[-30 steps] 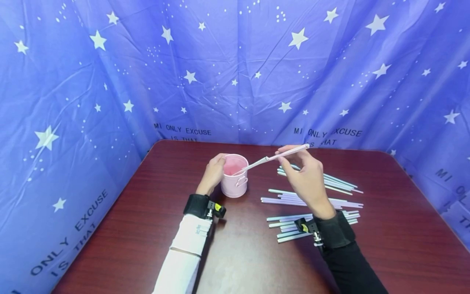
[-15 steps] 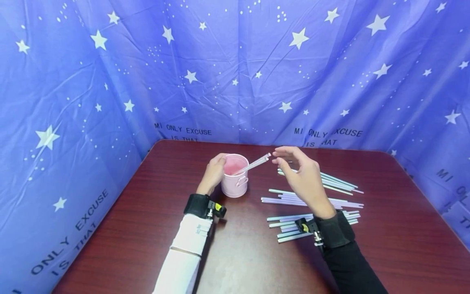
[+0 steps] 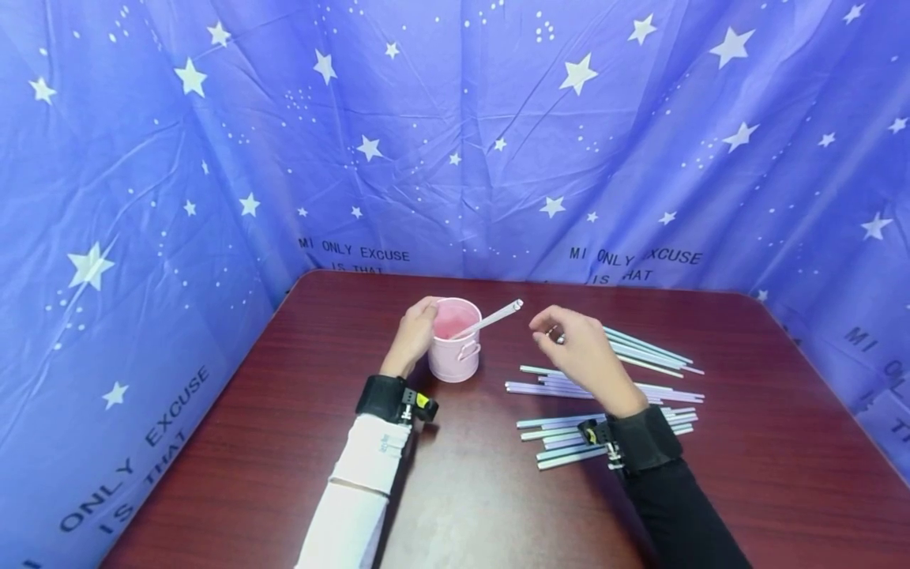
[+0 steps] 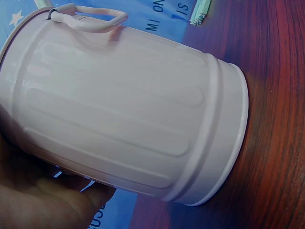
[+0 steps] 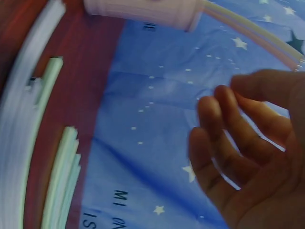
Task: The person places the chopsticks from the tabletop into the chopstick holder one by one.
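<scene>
A small pink metal bucket [image 3: 453, 365] with a side handle stands upright on the table. My left hand [image 3: 414, 338] grips it at the left side near the rim; in the left wrist view, that hand [image 4: 52, 195] curves along the bucket's wall. A few pale straws [image 3: 499, 315] lean out over the bucket's right rim. My right hand [image 3: 584, 352] hovers right of these straws with nothing held. Its fingers are loosely curled, as the right wrist view also shows, with the fingertips [image 5: 208, 107] apart from the bucket.
Three groups of straws lie on the dark red table [image 3: 320, 490] at the right: greenish straws [image 3: 650, 351] at the back, lilac straws [image 3: 547, 387] in the middle, and bluish-green straws [image 3: 558, 458] in front, partly under my right wrist. A blue starry curtain [image 3: 455, 205] surrounds the table.
My right hand has let go of a straw, which now leans in the bucket with the others. That hand has then drawn down and its fingers have curled in. The left hand and bucket stay put.
</scene>
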Action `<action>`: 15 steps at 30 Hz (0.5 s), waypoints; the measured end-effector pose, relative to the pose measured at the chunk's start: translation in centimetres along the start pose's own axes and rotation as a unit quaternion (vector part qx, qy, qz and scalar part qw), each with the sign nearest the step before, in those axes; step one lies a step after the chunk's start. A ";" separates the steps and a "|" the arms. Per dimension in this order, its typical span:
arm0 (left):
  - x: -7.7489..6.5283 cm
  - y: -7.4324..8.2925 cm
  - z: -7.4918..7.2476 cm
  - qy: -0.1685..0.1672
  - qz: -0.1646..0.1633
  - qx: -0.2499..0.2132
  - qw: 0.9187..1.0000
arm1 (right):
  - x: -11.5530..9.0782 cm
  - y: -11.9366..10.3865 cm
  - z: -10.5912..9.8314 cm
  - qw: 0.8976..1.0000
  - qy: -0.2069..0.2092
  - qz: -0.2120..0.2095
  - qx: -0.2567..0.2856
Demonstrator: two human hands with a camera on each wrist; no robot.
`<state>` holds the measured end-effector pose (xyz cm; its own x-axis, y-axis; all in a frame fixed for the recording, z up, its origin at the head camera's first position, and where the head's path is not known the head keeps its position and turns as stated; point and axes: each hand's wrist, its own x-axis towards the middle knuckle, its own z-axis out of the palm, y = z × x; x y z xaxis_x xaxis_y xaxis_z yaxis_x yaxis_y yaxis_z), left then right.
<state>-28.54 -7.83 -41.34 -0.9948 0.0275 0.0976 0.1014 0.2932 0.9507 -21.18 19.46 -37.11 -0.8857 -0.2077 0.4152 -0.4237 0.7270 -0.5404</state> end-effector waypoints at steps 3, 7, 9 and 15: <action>0.0 -0.1 -0.1 -0.001 0.000 0.002 1.000 | 0.0 0.7 1.2 0.998 -0.057 0.000 -0.030; 0.1 -0.2 -0.1 -0.003 -0.001 0.005 1.000 | -0.1 1.2 2.6 0.989 -0.133 0.012 -0.065; 0.1 -0.3 -0.1 -0.004 -0.001 0.005 1.000 | -0.2 1.4 3.1 0.983 -0.165 0.025 -0.080; 0.2 -0.2 0.0 -0.003 0.002 0.005 1.000 | -0.6 1.6 4.1 0.966 -0.226 0.039 -0.118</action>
<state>-28.72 -7.84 -41.51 -0.9944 0.0348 0.0995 0.1054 0.3030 0.9472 -22.07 18.06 -41.16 -0.9282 -0.3720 -0.0106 -0.3447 0.8700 -0.3525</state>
